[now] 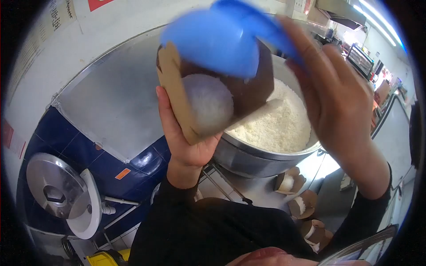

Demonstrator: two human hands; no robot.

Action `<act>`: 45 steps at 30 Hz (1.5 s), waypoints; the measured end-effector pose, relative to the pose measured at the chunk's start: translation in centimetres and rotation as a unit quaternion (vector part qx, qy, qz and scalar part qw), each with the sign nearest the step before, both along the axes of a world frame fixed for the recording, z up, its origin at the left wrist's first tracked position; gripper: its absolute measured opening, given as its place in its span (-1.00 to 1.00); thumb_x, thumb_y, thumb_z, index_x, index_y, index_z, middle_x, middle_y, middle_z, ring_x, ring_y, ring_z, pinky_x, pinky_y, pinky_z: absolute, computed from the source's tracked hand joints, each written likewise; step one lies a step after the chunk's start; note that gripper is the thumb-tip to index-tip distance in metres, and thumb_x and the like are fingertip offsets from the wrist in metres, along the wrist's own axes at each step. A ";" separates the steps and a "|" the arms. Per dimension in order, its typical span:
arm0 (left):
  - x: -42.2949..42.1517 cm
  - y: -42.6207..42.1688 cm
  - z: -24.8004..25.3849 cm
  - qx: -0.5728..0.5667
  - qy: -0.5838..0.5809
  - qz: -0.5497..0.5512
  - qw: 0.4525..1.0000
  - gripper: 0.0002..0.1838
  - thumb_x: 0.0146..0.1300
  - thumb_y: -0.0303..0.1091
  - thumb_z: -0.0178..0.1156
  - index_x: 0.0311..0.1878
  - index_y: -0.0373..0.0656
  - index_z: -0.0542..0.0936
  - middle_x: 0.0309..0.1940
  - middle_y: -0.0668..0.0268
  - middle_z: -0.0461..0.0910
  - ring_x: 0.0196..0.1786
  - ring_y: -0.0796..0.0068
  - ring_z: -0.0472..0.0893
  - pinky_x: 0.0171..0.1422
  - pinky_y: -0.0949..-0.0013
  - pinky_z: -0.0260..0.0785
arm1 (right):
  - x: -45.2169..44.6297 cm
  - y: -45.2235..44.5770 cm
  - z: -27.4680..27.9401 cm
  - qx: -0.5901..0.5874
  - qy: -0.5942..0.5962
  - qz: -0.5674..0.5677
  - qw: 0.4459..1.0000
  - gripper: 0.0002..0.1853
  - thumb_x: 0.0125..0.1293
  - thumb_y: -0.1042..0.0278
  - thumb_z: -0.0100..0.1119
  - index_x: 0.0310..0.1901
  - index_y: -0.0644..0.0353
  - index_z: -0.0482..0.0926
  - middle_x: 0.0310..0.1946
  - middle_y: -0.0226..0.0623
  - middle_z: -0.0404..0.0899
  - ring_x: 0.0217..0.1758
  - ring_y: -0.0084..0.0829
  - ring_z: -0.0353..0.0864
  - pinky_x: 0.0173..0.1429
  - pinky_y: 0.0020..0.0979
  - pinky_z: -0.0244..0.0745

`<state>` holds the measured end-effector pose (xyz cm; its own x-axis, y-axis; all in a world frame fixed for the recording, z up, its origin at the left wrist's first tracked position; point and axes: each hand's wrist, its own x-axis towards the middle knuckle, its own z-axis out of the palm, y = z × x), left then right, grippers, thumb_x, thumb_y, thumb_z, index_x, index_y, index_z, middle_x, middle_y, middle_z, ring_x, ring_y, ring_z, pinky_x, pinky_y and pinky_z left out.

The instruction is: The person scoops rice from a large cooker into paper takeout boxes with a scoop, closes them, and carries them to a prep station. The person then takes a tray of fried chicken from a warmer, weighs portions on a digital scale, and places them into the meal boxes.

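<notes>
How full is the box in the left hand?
Partly full: a mound of rice shows inside the box, bare brown wall beside it. Its depth cannot be told.

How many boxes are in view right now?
At least 4: a box in the left hand; below the pot at lower right, an upper box, a middle box and a lowest box, where overlap may hide another.

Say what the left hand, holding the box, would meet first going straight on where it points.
Probably the blue scoop, which overlaps the upper part of the box in view; depth is unclear.
</notes>
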<state>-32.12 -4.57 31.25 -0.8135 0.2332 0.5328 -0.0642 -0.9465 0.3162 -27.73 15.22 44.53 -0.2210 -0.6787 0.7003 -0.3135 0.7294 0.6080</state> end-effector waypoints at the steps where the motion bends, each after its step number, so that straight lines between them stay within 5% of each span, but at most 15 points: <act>1: 0.0 -0.1 -0.1 0.002 -0.029 -0.002 1.000 -0.31 0.33 0.33 -0.23 0.32 0.06 0.30 0.21 0.32 0.41 0.22 0.26 0.45 0.28 0.12 0.33 | -0.1 0.1 0.3 -0.019 -0.002 0.017 1.000 -0.48 0.27 0.35 0.18 0.28 -0.04 0.38 -0.39 -0.29 0.57 -0.46 -0.46 0.59 -0.47 -0.50 0.51; 5: 0.0 -0.5 -0.3 0.024 -0.099 -0.020 0.995 -0.34 0.34 0.29 -0.19 0.32 0.05 0.30 0.23 0.32 0.39 0.24 0.26 0.43 0.29 0.12 0.31 | -0.5 -0.4 0.2 -0.204 -0.214 0.084 0.951 -0.55 0.33 0.18 0.13 0.24 0.02 0.43 -0.34 -0.20 0.63 -0.37 -0.39 0.66 -0.34 -0.44 0.56; 10: -0.7 -2.8 -1.5 0.121 -0.045 0.068 0.989 -0.30 0.31 0.19 -0.08 0.41 0.01 0.18 0.40 0.17 0.17 0.43 0.08 0.14 0.40 -0.21 0.00 | 1.4 2.5 6.9 -0.461 -0.629 0.048 0.624 -0.61 0.36 0.13 0.05 0.06 0.24 0.50 -0.32 -0.13 0.62 -0.33 -0.40 0.59 -0.19 -0.30 0.53; 11: -1.3 -3.6 -2.0 0.152 -0.009 0.071 0.986 -0.27 0.28 0.19 -0.02 0.41 0.01 0.17 0.40 0.16 0.16 0.42 0.05 0.14 0.39 -0.20 0.01 | 1.3 3.3 6.3 -0.468 -0.562 0.025 0.682 -0.62 0.38 0.12 0.03 0.03 0.25 0.53 -0.32 -0.14 0.62 -0.38 -0.42 0.57 -0.23 -0.34 0.53; 15: -2.0 -5.1 -2.6 0.030 -0.049 0.491 0.869 -0.13 0.10 0.27 0.11 0.38 -0.04 0.21 0.34 0.02 0.20 0.36 -0.08 0.20 0.32 -0.25 0.09 | -3.0 6.0 -1.8 -0.283 -0.086 -0.189 0.936 -0.69 0.12 0.18 0.19 -0.11 0.10 0.61 -0.43 -0.17 0.61 -0.45 -0.17 0.63 -0.37 -0.22 0.54; 16: -2.9 -6.2 -3.4 0.058 0.147 0.344 0.926 -0.19 0.16 0.23 0.07 0.37 -0.08 0.22 0.33 0.00 0.21 0.35 -0.08 0.22 0.34 -0.16 0.14 | -2.8 6.5 -3.7 -0.255 -0.129 -0.218 0.933 -0.63 0.14 0.00 0.18 -0.23 0.15 0.63 -0.41 -0.07 0.65 -0.38 -0.09 0.65 -0.24 -0.12 0.57; 17: -3.9 -7.6 -4.1 0.099 0.325 0.174 0.924 -0.25 0.23 0.18 0.04 0.35 -0.11 0.22 0.31 -0.01 0.21 0.33 -0.07 0.25 0.36 -0.06 0.20 | -1.2 5.1 -3.8 -0.234 -0.299 -0.334 0.863 -0.49 0.18 -0.04 0.23 0.07 0.10 0.52 -0.16 -0.11 0.59 -0.03 -0.22 0.59 -0.03 -0.17 0.49; 21: -1.9 -2.8 -5.1 -0.001 0.138 0.360 0.923 -0.30 0.26 0.14 0.01 0.33 -0.14 0.25 0.27 0.01 0.27 0.29 -0.02 0.30 0.34 -0.01 0.23 | 3.7 4.2 -8.0 -0.227 -0.154 -0.212 0.938 -0.60 0.11 -0.02 0.24 -0.18 0.16 0.61 -0.18 -0.15 0.58 -0.04 -0.11 0.56 -0.04 -0.17 0.49; 23: -0.5 -0.8 -6.1 -0.050 0.089 0.342 0.934 -0.32 0.27 0.12 0.00 0.32 -0.15 0.26 0.25 0.02 0.30 0.28 0.00 0.33 0.32 0.01 0.25 | 7.6 2.5 -8.8 -0.319 -0.281 -0.109 0.898 -0.54 0.06 0.01 0.30 -0.11 0.19 0.58 -0.13 -0.05 0.54 -0.01 -0.11 0.53 0.07 -0.13 0.43; 28: 6.5 2.9 -7.2 -0.122 0.042 0.237 0.963 -0.37 0.31 0.07 -0.03 0.29 -0.18 0.29 0.20 0.04 0.37 0.23 0.06 0.40 0.30 0.07 0.30 | 13.7 0.2 -16.3 -0.451 -0.322 0.293 0.779 0.13 -0.17 -0.04 0.48 0.38 0.33 0.06 0.07 0.17 0.34 0.20 0.00 0.35 0.29 -0.15 0.20; 34: 15.6 9.2 -12.3 -0.286 0.005 -0.016 0.958 -0.41 0.35 0.04 -0.07 0.28 -0.19 0.30 0.17 0.06 0.41 0.21 0.10 0.43 0.27 0.12 0.34 | 23.4 2.9 -21.3 -0.520 -0.312 0.219 0.765 0.36 -0.21 -0.14 0.51 0.45 0.29 -0.25 0.39 0.07 -0.01 0.44 0.01 0.00 0.44 -0.17 -0.07; 36: 20.1 11.5 -15.3 -0.373 0.003 -0.127 0.919 -0.42 0.36 0.04 -0.08 0.28 -0.19 0.30 0.17 0.07 0.41 0.20 0.10 0.44 0.26 0.13 0.35 | 30.4 4.2 -22.3 -0.571 -0.298 0.138 0.753 0.43 -0.26 -0.05 0.56 0.45 0.23 -0.35 0.44 0.00 -0.13 0.49 -0.11 -0.06 0.46 -0.21 -0.08; 39: 27.2 14.9 -19.3 -0.480 0.036 -0.289 0.827 -0.43 0.38 0.03 -0.10 0.28 -0.19 0.30 0.16 0.08 0.42 0.20 0.12 0.44 0.25 0.14 0.37 | 40.1 4.9 -24.6 -0.705 -0.252 0.192 0.635 0.44 -0.26 0.05 0.58 0.46 0.15 -0.42 0.45 -0.06 -0.17 0.50 -0.21 -0.10 0.47 -0.24 -0.10; 40: 29.5 16.0 -20.4 -0.502 0.056 -0.334 0.796 -0.43 0.38 0.03 -0.11 0.28 -0.19 0.30 0.16 0.08 0.42 0.20 0.12 0.45 0.24 0.15 0.37 | 43.4 5.3 -25.9 -0.694 -0.206 0.095 0.683 0.45 -0.23 0.18 0.59 0.45 0.07 -0.49 0.44 -0.09 -0.15 0.49 -0.24 -0.07 0.47 -0.24 -0.08; 45: 38.2 21.8 -21.8 -0.479 0.095 -0.492 0.721 -0.45 0.41 0.02 -0.15 0.28 -0.19 0.30 0.15 0.09 0.43 0.19 0.14 0.46 0.22 0.17 0.40 | 55.4 4.4 -27.6 -0.791 -0.060 -0.017 0.608 0.45 -0.20 0.39 0.57 0.44 -0.09 -0.55 0.41 -0.13 -0.09 0.45 -0.24 0.00 0.45 -0.23 0.03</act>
<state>6.10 17.18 9.41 0.0641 0.9824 -0.1753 -0.4246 0.1858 0.8861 27.70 19.64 16.96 -0.3302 0.8306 0.4484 -0.2551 0.3789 -0.8896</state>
